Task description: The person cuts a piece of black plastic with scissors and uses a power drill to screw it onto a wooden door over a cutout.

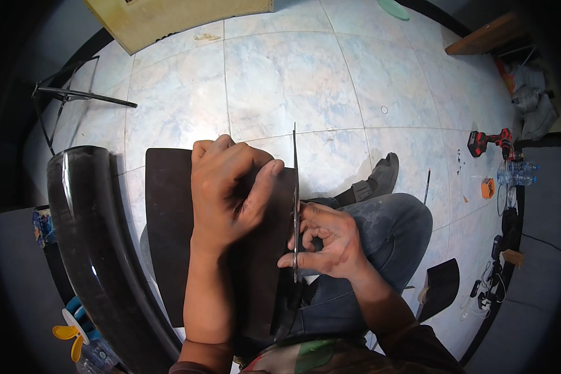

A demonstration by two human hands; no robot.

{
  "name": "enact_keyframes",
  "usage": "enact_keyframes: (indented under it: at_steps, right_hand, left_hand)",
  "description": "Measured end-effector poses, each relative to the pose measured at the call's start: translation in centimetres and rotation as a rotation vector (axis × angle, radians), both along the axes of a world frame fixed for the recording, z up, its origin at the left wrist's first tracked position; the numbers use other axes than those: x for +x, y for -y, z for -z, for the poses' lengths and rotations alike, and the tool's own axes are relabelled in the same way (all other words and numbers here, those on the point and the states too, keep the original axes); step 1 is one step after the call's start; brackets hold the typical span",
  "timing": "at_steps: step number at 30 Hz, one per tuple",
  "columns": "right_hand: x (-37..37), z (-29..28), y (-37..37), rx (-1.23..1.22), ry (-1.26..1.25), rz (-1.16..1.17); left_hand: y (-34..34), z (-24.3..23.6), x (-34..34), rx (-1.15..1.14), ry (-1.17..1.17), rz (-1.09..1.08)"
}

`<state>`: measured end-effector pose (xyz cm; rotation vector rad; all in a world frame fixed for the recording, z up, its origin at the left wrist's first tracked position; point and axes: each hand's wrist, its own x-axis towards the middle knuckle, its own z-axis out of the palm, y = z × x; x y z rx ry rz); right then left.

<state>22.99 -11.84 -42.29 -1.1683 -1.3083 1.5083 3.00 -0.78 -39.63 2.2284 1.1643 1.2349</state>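
Note:
A dark brown flat sheet [168, 243] lies over my lap. My left hand [227, 187] is curled over its upper middle, fingers bent and thumb raised at the right; what the fingertips hold, if anything, is hidden. Just right of the sheet, my right hand [327, 240] grips long metal scissors [295, 199], seen nearly edge-on, blades pointing away from me along the sheet's right edge.
A glossy black curved panel [87, 230] lies left. On the tiled floor [274, 81] are a black metal stand [81, 96], red-black drill [498, 142], water bottles [517, 173], orange box [487, 187], dark offcut [442, 287] and power strips with cables [486, 293]. A yellowish board [168, 19] is ahead.

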Motion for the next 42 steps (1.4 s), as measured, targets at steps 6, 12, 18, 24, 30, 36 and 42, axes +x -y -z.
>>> enact_keyframes:
  at_steps: [6,12,18,24,30,36,42]
  right_hand:
    - [-0.5,-0.2,-0.3,0.087,-0.03,-0.003]
    - [0.0,-0.1,-0.3,0.065,0.024,-0.06]
    - [0.3,-0.3,-0.2,0.022,0.007,-0.099]
    - [0.0,-0.2,-0.3,0.058,-0.077,-0.068]
    - [0.8,-0.7,-0.7,0.068,-0.029,-0.149]
    - [1.1,-0.5,-0.2,0.02,-0.079,-0.11]
    - [2.5,-2.0,-0.5,-0.096,-0.081,-0.152]
  left_hand:
    - [-0.2,-0.1,-0.1,0.008,0.022,0.016]
    - [-0.3,0.0,0.0,0.013,0.018,0.025]
    - [-0.3,0.2,-0.2,0.02,0.024,0.027]
    - [-0.3,0.1,-0.3,0.008,0.028,0.028]
    - [-0.3,0.3,-0.5,0.006,0.039,0.046]
    - [-0.4,0.3,-0.7,-0.004,0.034,0.067]
    - [-0.3,0.2,-0.8,-0.004,0.023,0.076]
